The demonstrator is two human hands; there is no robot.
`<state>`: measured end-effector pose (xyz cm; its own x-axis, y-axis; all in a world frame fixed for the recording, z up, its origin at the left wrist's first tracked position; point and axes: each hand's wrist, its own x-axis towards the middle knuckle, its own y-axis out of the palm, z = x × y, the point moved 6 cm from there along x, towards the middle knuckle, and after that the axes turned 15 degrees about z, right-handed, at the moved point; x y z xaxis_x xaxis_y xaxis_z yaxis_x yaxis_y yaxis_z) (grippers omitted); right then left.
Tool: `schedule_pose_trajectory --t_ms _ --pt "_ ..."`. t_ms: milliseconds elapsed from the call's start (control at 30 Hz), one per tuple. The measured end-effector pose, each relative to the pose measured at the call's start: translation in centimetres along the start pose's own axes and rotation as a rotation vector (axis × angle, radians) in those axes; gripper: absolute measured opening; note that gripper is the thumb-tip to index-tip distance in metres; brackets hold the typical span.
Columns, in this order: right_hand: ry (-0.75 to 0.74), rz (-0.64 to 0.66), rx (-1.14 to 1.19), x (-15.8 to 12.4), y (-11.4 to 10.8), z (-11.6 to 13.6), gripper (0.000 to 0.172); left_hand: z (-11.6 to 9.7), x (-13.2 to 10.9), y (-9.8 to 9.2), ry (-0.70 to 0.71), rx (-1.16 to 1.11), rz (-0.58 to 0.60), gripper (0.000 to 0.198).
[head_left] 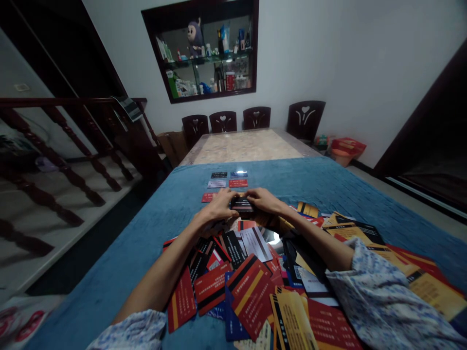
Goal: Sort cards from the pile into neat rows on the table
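My left hand (220, 204) and my right hand (267, 200) meet over the blue cloth, fingers closed on the two sides of a black card (243, 204) with pale print. Whether more cards lie beneath it I cannot tell. Just beyond my hands, cards lie flat in short rows: a black card (219, 175), a blue card (239, 174), a white card (217, 184) and a red card (238, 183). Another red card (207, 197) is partly hidden by my left hand. Below my forearms spreads a loose heap of red, black, gold, white and blue cards (251, 291).
The blue cloth (153, 233) covers the near part of a long table (251, 146) with a stone-patterned top. Several dark chairs (257, 118) stand at its far end. A wooden railing (54, 116) runs along the left, and a red bag (348, 146) sits on the right.
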<state>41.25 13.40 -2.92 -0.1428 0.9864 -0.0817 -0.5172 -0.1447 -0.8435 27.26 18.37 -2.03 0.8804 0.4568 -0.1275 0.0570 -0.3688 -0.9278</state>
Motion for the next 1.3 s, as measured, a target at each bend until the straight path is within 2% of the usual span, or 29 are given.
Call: schedule_pose_trajectory --t_ms 133,300,400,467,600,700,800,933,1100,1200,1300 --pt "-0.051 0.000 0.007 -0.3 -0.4 0.0 0.029 -0.3 -0.4 -0.5 -0.011 0.048 0.037 0.056" --pt "-0.107 0.096 0.049 -1.1 -1.0 0.4 0.048 0.5 -0.9 -1.3 -0.059 0.012 0.110 0.045" --pt "-0.146 0.139 0.029 -1.3 -0.9 0.9 0.050 1.1 -1.0 -1.5 -0.056 -0.065 0.153 0.043" --pt "-0.130 0.120 -0.035 -1.3 -0.7 1.0 0.042 1.5 -1.2 -1.5 -0.054 -0.136 0.151 0.043" --pt "-0.026 -0.004 -0.247 -1.2 -0.6 1.1 0.030 1.9 -1.3 -1.3 -0.020 -0.322 0.170 0.038" --pt "0.017 -0.060 -0.323 -1.2 -0.4 1.3 0.027 2.0 -1.2 -1.1 0.010 -0.419 0.200 0.036" --pt "0.022 -0.074 -0.322 -1.3 -0.1 1.4 0.027 2.1 -1.1 -1.0 0.048 -0.420 0.215 0.038" --pt "0.053 -0.062 -0.291 -1.1 0.4 1.1 0.027 2.2 -1.0 -1.0 0.056 -0.362 0.183 0.039" --pt "0.091 -0.054 -0.293 -1.2 0.8 1.0 0.027 2.3 -0.7 -1.0 0.004 -0.256 0.143 0.029" --pt "0.111 -0.059 -0.290 -1.4 0.8 1.1 0.028 2.3 -0.5 -1.1 -0.043 -0.143 0.087 0.019" --pt "0.120 -0.091 -0.301 -1.6 0.8 1.3 0.035 2.0 -0.5 -1.1 -0.058 -0.078 0.005 0.019"
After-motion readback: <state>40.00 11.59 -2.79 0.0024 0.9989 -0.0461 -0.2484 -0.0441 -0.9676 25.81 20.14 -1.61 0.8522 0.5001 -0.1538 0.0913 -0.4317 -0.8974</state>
